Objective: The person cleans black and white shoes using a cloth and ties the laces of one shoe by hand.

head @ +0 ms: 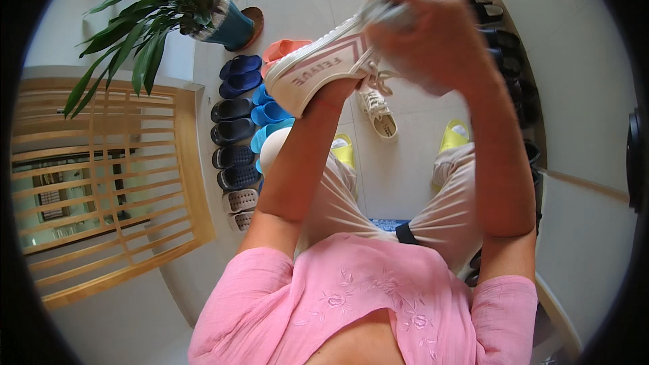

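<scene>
A white canvas sneaker (324, 58) with a pink chevron stripe and lettering on its side is held up before me, sole turned to the upper left. My left hand (340, 92) is pushed into its opening and bears it from inside, so the fingers are hidden. At the toe end, my right hand (423, 35) grips a greyish cloth (398, 14) against the shoe; both are motion-blurred. Below, on the tiles between my feet, a second white sneaker (377, 111) stands upright with its laces tied.
Rows of slippers and clogs (233, 132) line the floor on the left, near a potted plant (228, 23) and a slatted wooden screen (111, 182). Dark shoes (502, 45) sit along the cabinet (568, 61) on the right. My feet wear yellow slides (454, 134).
</scene>
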